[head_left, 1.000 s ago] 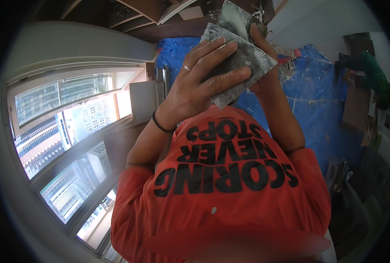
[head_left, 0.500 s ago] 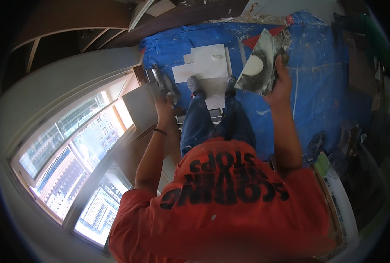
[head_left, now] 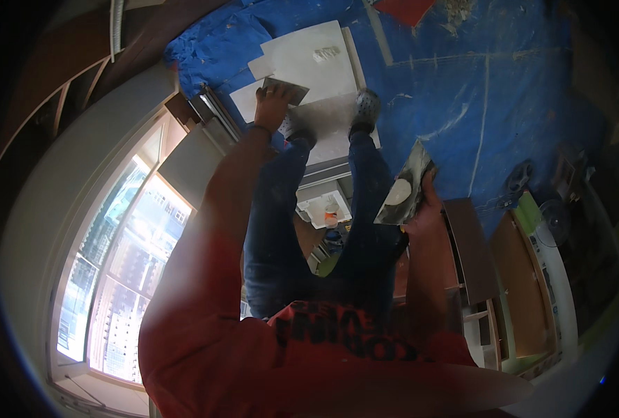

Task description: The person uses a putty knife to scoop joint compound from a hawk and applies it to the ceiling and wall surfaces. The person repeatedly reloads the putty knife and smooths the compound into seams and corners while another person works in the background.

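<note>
My right hand (head_left: 426, 198) grips the edge of a plaster hawk (head_left: 412, 169), a rectangular plate smeared grey and white. A pale rounded lump of plaster (head_left: 398, 191) lies on it. The hawk is held tilted beside my right knee. My left arm reaches forward and down, and my left hand (head_left: 273, 103) is closed over a flat grey plastering trowel (head_left: 295, 93). The trowel is just above or against the white boards (head_left: 299, 56); I cannot tell whether it touches. A small whitish smear (head_left: 326, 53) sits on the largest board.
My feet (head_left: 366, 108) rest at the boards' near edge, over blue sheeting (head_left: 442, 104). Left are a bright window (head_left: 139, 258) and upright panels (head_left: 215, 115). A red piece (head_left: 407, 10) lies far ahead. Right stand a brown panel (head_left: 471, 244) and a fan-like round object (head_left: 557, 221).
My body has bent forward. My left hand has moved from beside the panels onto the area of the white boards. The hawk in my right hand has come lower and nearer my knee.
</note>
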`<state>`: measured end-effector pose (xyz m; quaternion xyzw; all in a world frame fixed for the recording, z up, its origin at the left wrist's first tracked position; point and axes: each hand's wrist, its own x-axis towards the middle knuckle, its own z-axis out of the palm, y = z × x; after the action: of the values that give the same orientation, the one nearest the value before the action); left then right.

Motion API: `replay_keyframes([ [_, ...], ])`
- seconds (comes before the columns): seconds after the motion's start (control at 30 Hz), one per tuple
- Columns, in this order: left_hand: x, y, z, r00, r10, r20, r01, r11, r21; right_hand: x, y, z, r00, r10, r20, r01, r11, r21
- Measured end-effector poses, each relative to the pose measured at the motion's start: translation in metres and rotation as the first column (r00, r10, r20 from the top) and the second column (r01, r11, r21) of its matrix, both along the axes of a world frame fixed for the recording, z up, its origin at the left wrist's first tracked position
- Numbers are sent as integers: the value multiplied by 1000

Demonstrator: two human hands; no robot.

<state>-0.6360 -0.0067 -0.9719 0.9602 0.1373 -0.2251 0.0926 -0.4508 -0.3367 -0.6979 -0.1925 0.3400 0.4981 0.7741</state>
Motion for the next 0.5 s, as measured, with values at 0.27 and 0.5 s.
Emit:
replay_keyframes([
  [0.27, 70, -14, -143, 971, -234, 42, 232, 972, 50, -62, -1, -80, 999, 41, 22, -31, 938, -345],
  [0.5, 91, -23, -205, 953, -302, -3, 301, 952, 60, -72, -15, -85, 996, 75, 55, -32, 836, -548],
])
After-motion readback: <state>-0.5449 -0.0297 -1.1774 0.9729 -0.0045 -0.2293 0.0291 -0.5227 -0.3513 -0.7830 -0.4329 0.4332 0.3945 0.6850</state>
